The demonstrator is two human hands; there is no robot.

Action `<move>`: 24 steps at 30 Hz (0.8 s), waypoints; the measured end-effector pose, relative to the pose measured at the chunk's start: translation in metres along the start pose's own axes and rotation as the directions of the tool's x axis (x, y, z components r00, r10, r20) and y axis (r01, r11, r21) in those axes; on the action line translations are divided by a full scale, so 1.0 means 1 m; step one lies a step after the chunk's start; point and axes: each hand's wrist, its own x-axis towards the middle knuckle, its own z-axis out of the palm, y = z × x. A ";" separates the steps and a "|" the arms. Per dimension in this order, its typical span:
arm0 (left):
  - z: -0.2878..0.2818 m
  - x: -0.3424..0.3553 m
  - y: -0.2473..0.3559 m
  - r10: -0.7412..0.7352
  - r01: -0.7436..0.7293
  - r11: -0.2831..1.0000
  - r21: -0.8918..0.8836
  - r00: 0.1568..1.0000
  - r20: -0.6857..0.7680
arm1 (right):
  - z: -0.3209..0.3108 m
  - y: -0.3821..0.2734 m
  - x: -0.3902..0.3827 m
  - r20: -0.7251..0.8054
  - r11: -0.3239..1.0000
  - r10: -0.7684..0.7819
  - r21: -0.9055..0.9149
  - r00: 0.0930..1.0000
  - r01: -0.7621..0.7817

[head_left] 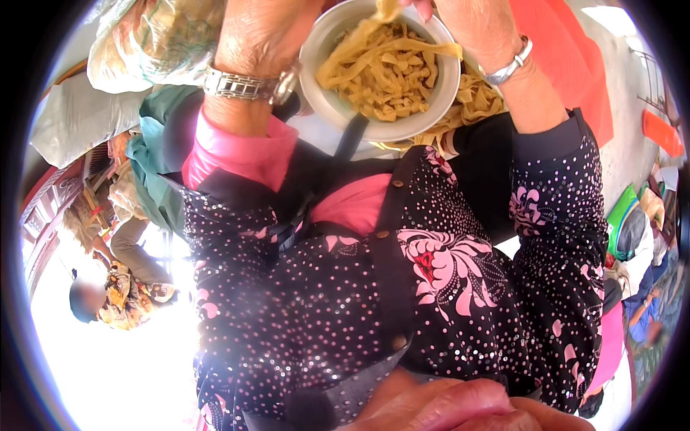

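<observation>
Overhead, a round, pale basin [392, 131] sits at the top of the view, just beyond the wearer's black jacket [345, 302]; what bears its weight is hidden. Inside it lie the tan-yellow strips [395, 82], flat and ribbon-like, many of them bunched or knotted, with a long one stretched across the heap toward the right rim. More loose strips [478, 97] spread outside the basin, at its lower right. Another raised strip [388, 11] runs up to the upper edge, beside the fingers of the right hand [471, 21], which hangs above the basin's right side. That hand is partly cut off, so I cannot tell whether it grips the strip. The left hand [269, 25], a metal watch [241, 84] on its wrist, is cropped too; its grip cannot be told.

Right of the arms, an orange-red sheet [564, 57] spreads over grey floor [625, 93], with an orange object [661, 133] farther out. On the left are a bulging translucent sack [154, 43], teal cloth [154, 144] and a person in patterned clothing [133, 294] against glaring light. A green bag [622, 215] lies at far right.
</observation>
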 end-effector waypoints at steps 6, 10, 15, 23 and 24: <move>0.006 -0.007 -0.003 -0.063 0.060 0.998 -0.034 0.993 -0.100 | 0.007 -0.009 -0.003 -0.001 0.968 0.198 0.159 0.980 -0.196; 0.007 -0.007 -0.020 0.109 -0.070 0.939 0.337 0.989 -0.096 | 0.005 0.000 -0.012 -0.026 0.946 0.309 0.115 0.951 -0.304; -0.006 -0.003 -0.019 0.258 -0.314 0.739 0.596 0.949 0.180 | 0.005 0.006 -0.012 -0.027 0.906 0.334 0.287 0.942 -0.313; 0.021 -0.005 -0.011 -0.153 0.189 0.860 0.473 0.982 -0.114 | 0.005 0.015 -0.012 -0.066 0.923 0.304 0.268 0.950 -0.276; 0.029 -0.004 -0.007 -0.118 0.203 0.814 0.544 0.975 -0.187 | 0.008 0.014 -0.010 -0.070 0.941 0.270 0.233 0.960 -0.247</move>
